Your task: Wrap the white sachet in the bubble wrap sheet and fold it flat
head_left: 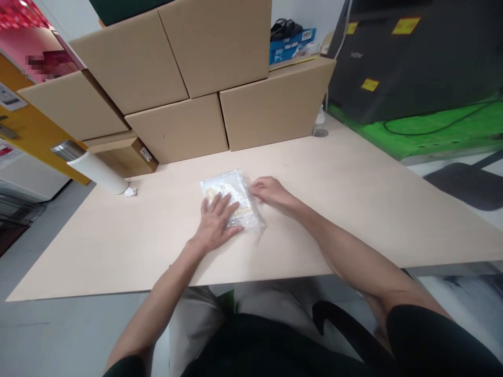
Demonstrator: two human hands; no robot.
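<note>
A clear, shiny plastic-wrapped packet (pixel 231 183) lies flat on the pale wooden table (pixel 346 209); it looks like bubble wrap with yellowish patches showing inside, whose content I cannot make out. My left hand (pixel 218 222) rests palm down on its lower left part, fingers spread. At the packet's right edge, my right hand (pixel 271 191) has thumb and fingers pinched together, apparently at the plastic's edge. Exactly what sits between those fingertips is hidden.
Cardboard boxes (pixel 176 128) are stacked along the table's back edge. At the left, a white cylinder with a metallic top (pixel 98 170) stands beside a smaller brown box (pixel 126 157) and a crumpled white scrap (pixel 131 192). A large black case (pixel 412 63) rests on a green surface (pixel 444 128) at the right.
</note>
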